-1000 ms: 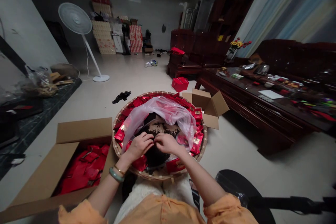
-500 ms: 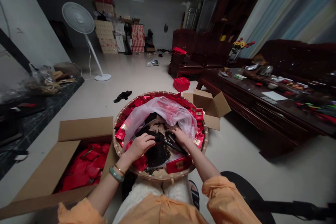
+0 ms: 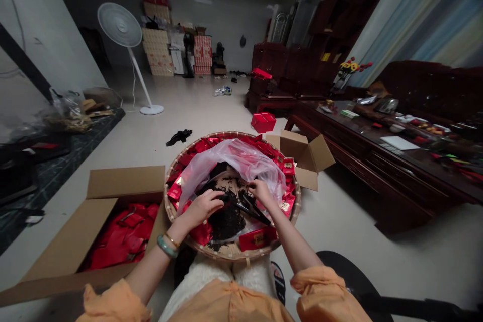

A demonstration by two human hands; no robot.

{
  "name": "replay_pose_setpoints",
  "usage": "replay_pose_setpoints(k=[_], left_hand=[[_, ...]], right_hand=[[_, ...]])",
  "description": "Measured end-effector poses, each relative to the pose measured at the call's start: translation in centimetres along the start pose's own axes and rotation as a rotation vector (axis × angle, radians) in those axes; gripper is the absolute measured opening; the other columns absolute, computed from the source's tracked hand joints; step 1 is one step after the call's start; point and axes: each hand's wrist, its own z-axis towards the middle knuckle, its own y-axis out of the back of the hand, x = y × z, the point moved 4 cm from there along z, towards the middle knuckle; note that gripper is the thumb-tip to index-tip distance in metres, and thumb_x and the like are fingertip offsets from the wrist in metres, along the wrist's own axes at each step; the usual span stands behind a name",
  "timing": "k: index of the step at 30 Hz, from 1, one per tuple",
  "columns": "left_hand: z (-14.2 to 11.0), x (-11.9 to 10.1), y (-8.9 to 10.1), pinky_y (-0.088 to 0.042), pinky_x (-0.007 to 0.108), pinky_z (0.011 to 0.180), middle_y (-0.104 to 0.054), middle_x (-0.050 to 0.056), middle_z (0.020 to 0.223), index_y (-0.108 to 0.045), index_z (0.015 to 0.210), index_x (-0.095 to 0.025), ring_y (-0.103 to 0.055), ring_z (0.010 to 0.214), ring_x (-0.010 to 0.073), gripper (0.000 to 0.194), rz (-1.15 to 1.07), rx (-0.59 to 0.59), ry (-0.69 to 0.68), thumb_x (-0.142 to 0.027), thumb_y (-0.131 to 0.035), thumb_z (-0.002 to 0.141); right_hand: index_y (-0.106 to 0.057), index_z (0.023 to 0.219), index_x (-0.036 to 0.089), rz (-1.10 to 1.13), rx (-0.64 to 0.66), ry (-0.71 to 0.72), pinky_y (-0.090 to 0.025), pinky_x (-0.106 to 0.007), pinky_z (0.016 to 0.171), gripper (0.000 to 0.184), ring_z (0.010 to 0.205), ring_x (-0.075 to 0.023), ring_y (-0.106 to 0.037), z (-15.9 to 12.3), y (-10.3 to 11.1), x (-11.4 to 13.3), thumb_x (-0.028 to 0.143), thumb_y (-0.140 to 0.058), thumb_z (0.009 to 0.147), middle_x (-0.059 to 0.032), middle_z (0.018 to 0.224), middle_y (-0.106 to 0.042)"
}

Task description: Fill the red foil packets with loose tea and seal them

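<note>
- Our left hand (image 3: 202, 208) rests over the tray, its fingers (image 3: 221, 197) together on dark loose leaves (image 3: 227, 222).
- Our right hand (image 3: 261, 192) sits just above a black tool (image 3: 251, 210), perhaps tongs; its fingers (image 3: 253, 195) are curled, but we cannot tell whether they grip it.
- The leaves lie mid-tray in a round bamboo tray (image 3: 245, 256), ringed by red packets (image 3: 174, 191), under a draped clear plastic bag (image 3: 230, 171).
- At lower left, an open cardboard box (image 3: 124, 183) holds red bags (image 3: 121, 236).
- Beyond the tray, a small cardboard box (image 3: 302, 153) and a red box (image 3: 263, 122) sit on the floor (image 3: 211, 110).
- At right stands a dark wooden counter (image 3: 362, 146); at upper left, a white standing fan (image 3: 119, 25).
</note>
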Motion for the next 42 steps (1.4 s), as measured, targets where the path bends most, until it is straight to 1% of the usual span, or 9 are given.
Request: replay_pose_setpoints(k=[2,5,10,16,22,27,32,37,42], left_hand=[[0.1,0.1,0.0,-0.047,0.032,0.082,-0.058,0.008,0.118,-0.065,0.096,-0.023,-0.053,0.099,0.0182,0.023,0.015,0.008,0.004,-0.022,-0.042,0.09],[0.3,0.0,0.1,-0.047,0.032,0.08,-0.058,0.008,0.117,-0.065,0.095,-0.023,-0.053,0.096,0.018,0.022,0.035,0.008,-0.001,-0.021,-0.044,0.09],[0.3,0.0,0.2,-0.048,0.03,0.076,-0.06,0.008,0.106,-0.065,0.093,-0.02,-0.054,0.09,0.0174,0.02,0.076,0.007,0.009,-0.021,-0.046,0.089],[0.0,0.2,0.1,-0.048,0.031,0.079,-0.059,0.008,0.11,-0.065,0.094,-0.022,-0.054,0.095,0.0178,0.019,0.09,-0.007,0.013,-0.019,-0.047,0.088],[-0.1,0.4,0.0,-0.048,0.032,0.081,-0.059,0.008,0.114,-0.066,0.093,-0.021,-0.054,0.098,0.0176,0.019,0.08,-0.016,0.019,-0.019,-0.047,0.088],[-0.4,0.2,0.5,-0.05,0.032,0.079,-0.06,0.007,0.116,-0.065,0.093,-0.02,-0.055,0.095,0.0172,0.018,0.094,-0.029,-0.003,-0.018,-0.047,0.088],[-0.4,-0.5,1.0,-0.05,0.033,0.08,-0.06,0.009,0.115,-0.064,0.092,-0.019,-0.055,0.098,0.0172,0.018,0.079,-0.087,-0.025,-0.017,-0.046,0.089],[-0.5,-0.7,1.0,-0.048,0.035,0.089,-0.055,0.009,0.122,-0.061,0.097,-0.019,-0.052,0.109,0.0181,0.02,0.056,-0.149,-0.032,-0.016,-0.043,0.089],[-0.4,-0.6,0.6,-0.048,0.035,0.083,-0.059,0.008,0.108,-0.057,0.108,-0.02,-0.053,0.099,0.02,0.023,0.24,0.005,0.117,-0.018,-0.048,0.086]], right_hand=[[-0.067,0.099,0.015,0.066,-0.029,0.016,-0.049,-0.026,0.076,0.027,0.083,-0.0166,-0.065,0.0,0.7,2.1,0.015,-0.05,0.078,-0.0065,0.095,-0.07],[-0.07,0.092,0.018,0.325,-0.052,0.145,-0.05,-0.028,0.076,0.021,0.081,-0.0173,-0.066,-0.6,1.7,6.6,0.023,-0.058,0.076,-0.0042,0.089,-0.071],[-0.072,0.086,0.02,0.455,0.057,0.296,-0.05,-0.027,0.077,0.015,0.08,-0.0166,-0.066,-1.9,2.0,11.8,0.022,-0.062,0.075,-0.0031,0.086,-0.072],[-0.072,0.088,0.019,0.418,0.036,0.264,-0.05,-0.028,0.078,0.016,0.083,-0.0173,-0.066,-2.2,1.8,11.8,0.017,-0.063,0.075,-0.0043,0.089,-0.072],[-0.068,0.1,0.019,0.336,0.005,0.243,-0.049,-0.03,0.082,0.031,0.088,-0.0172,-0.064,-2.3,1.1,11.4,0.009,-0.061,0.072,-0.0055,0.098,-0.07],[-0.068,0.096,0.018,0.34,-0.092,0.248,-0.048,-0.029,0.08,0.021,0.086,-0.0153,-0.063,-2.9,1.5,10.8,0.014,-0.053,0.081,-0.0053,0.094,-0.069],[-0.066,0.104,0.021,-0.028,0.087,0.463,-0.043,-0.032,0.086,0.028,0.101,-0.0193,-0.052,-4.5,1.8,12.0,0.035,-0.063,0.079,-0.0079,0.107,-0.06],[-0.067,0.097,0.018,-0.385,0.181,0.426,-0.043,-0.028,0.076,0.022,0.091,-0.0188,-0.052,-4.5,1.0,12.1,0.033,-0.057,0.084,-0.0083,0.096,-0.059],[-0.067,0.097,0.017,-0.463,0.191,0.457,-0.041,-0.026,0.071,0.025,0.086,-0.0176,-0.054,-4.4,0.3,12.4,0.032,-0.049,0.089,-0.008,0.092,-0.059]])
